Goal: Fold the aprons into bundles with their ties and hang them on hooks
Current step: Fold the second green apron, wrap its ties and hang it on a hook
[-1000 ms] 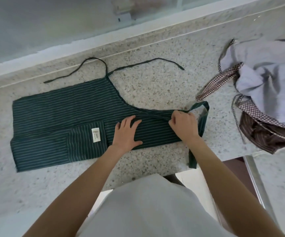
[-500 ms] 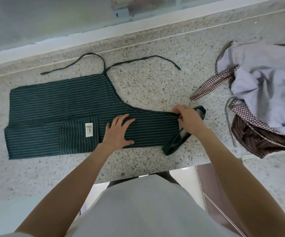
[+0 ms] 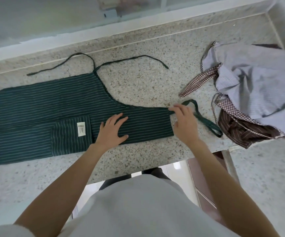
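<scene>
Since half a second ago the neck loop (image 3: 205, 119) has swung out to the right, off the right hand (image 3: 183, 123), whose relaxed fingers now touch the apron (image 3: 52, 113) corner. The left hand (image 3: 112, 130) presses flat mid-apron. Halved lengthwise on the counter (image 3: 138, 86); bundling, tying, hanging remain. Other aprons (image 3: 258, 86) wait right.

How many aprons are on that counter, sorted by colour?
Green striped apron, laid flat: 1
Pale lilac apron, crumpled in the heap at the right: 1
Brown striped apron, under the lilac one: 1
Total: 3 that I can make out; the heap may hide more.
</scene>
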{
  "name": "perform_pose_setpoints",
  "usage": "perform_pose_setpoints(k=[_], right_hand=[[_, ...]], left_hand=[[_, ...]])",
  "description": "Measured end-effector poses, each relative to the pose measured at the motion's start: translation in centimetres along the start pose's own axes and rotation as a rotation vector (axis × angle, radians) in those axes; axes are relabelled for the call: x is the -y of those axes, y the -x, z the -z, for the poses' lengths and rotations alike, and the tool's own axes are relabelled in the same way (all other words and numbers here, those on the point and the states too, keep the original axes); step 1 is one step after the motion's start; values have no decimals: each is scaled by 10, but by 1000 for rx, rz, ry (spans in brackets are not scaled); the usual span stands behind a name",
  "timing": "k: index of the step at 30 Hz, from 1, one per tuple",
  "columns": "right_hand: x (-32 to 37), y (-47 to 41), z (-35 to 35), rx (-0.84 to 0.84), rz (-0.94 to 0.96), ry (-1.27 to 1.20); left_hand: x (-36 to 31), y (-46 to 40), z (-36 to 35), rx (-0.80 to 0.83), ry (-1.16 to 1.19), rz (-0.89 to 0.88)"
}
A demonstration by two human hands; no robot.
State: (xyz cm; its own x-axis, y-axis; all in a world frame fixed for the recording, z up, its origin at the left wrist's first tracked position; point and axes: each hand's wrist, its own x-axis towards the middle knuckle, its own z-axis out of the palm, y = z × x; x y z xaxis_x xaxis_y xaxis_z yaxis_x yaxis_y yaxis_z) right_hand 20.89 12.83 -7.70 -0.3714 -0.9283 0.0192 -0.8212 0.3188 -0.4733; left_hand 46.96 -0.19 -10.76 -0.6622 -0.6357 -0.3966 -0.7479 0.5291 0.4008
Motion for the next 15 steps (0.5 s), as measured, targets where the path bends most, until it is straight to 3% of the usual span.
perform_pose_setpoints(k=[4, 8, 12, 15], right_hand=[[63, -1, -37, 140, 141, -108], [138, -4, -88, 273, 384, -100], [217, 4, -139, 476, 706, 36], [262, 9, -163, 577, 736, 208]], left_hand=[[12, 21, 9, -201, 362, -40], [67, 65, 10, -375, 293, 107], [137, 125, 5, -308, 200, 306], [182, 158, 6, -259, 136, 278]])
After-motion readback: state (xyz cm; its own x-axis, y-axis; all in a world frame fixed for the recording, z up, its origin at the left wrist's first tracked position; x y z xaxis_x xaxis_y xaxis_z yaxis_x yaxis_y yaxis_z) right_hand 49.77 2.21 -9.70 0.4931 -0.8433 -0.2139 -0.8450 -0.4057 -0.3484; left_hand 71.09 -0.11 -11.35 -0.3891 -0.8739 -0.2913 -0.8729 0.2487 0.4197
